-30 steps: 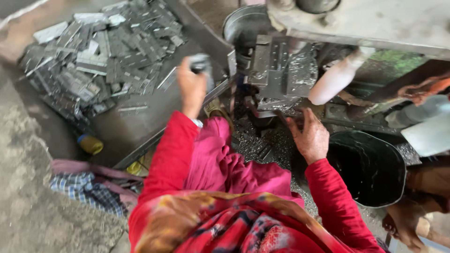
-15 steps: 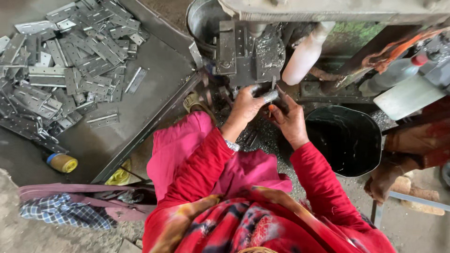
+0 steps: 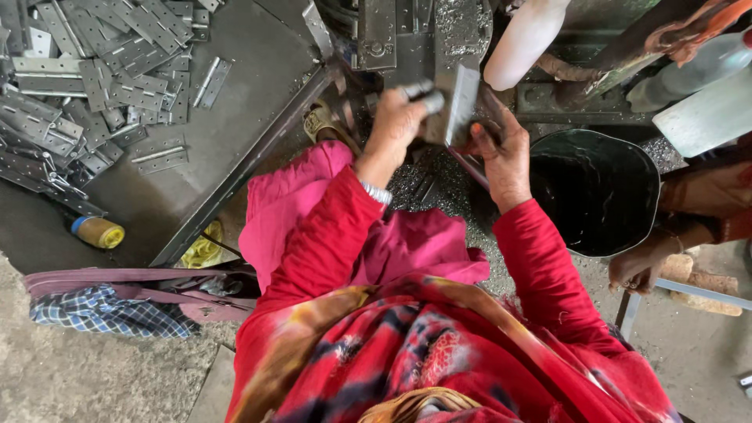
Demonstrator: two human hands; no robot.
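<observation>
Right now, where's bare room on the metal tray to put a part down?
Bare patch on the metal tray: between the hinge pile and the tray's right edge, above the yellow bottle. Crowded: top left under hinges; by the press, both hands fill it.

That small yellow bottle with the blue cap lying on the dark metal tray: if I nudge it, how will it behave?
The small yellow bottle with the blue cap lies on its side and looks round, so it would probably roll on the dark metal tray rather than slide. It looks like plastic and small, so likely light. The pile of flat grey metal hinges above it might stop it.
</observation>
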